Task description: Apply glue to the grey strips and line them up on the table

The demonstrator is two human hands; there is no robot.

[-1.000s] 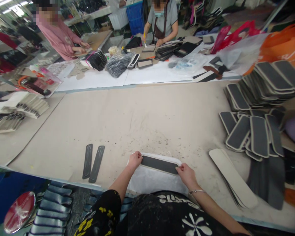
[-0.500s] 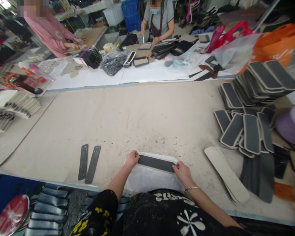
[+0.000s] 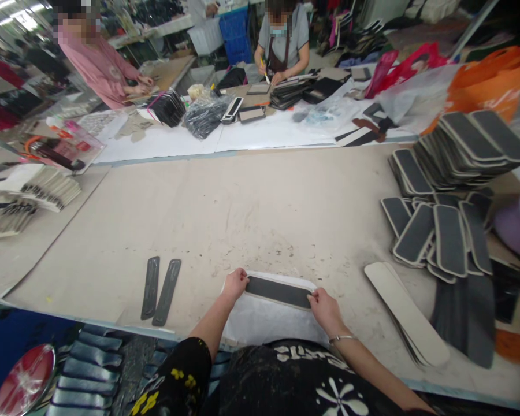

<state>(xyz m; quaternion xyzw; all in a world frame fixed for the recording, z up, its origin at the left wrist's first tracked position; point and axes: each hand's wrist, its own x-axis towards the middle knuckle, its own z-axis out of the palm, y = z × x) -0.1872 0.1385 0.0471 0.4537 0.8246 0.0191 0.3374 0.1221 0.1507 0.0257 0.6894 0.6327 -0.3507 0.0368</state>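
Here, on the head view, my left hand and right hand pinch opposite ends of the dark panel at six o'clock, fingers clamped on it, probably to keep it straight over the white sheet. Cream pieces at four o'clock lie presumably for easy right-side reach.

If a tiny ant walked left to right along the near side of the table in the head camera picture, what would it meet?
Two dark strips → left hand → dark panel with a pale border → right hand → long cream pieces → dark grey strips.
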